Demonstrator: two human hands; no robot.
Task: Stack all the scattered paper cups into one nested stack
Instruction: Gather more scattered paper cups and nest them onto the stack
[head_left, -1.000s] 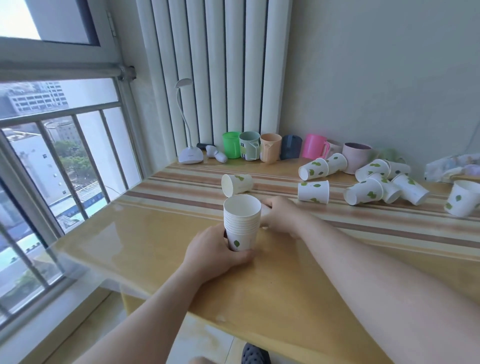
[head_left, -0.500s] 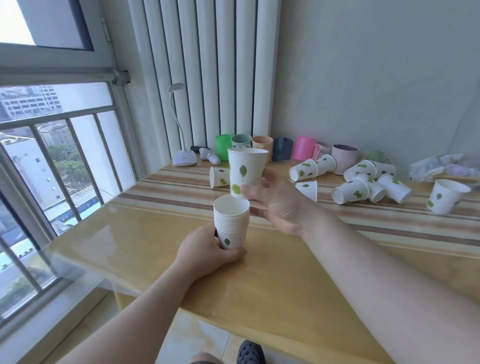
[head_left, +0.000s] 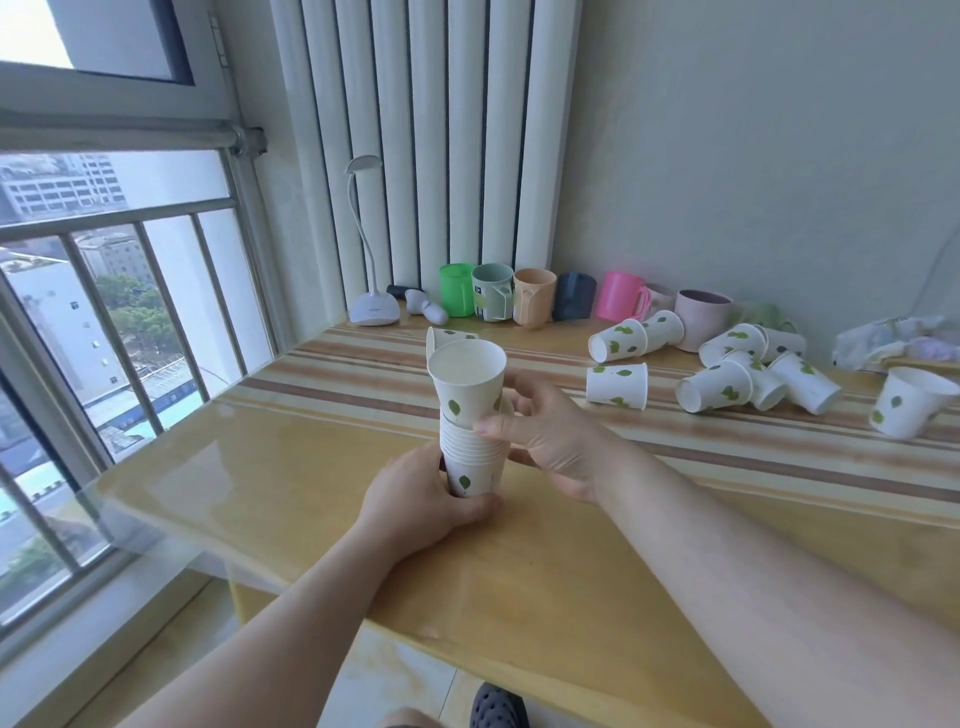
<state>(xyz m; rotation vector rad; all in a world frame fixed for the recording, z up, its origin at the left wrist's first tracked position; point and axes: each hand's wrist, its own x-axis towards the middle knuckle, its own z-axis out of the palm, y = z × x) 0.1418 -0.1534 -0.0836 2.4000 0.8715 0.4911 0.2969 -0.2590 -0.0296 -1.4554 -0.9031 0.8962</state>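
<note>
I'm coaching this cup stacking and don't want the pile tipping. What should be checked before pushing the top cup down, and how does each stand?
1. Left hand grips the base of the nested stack: ok.
2. Right hand holds the top cup: ok.
3. Top cup fully seated: not ok, most of it stands above the stack.
4. Top cup in line with stack: cannot tell, looks slightly tilted.
5. Stack rests on the table: ok.
6. Loose paper cups all gathered: not ok.
</note>
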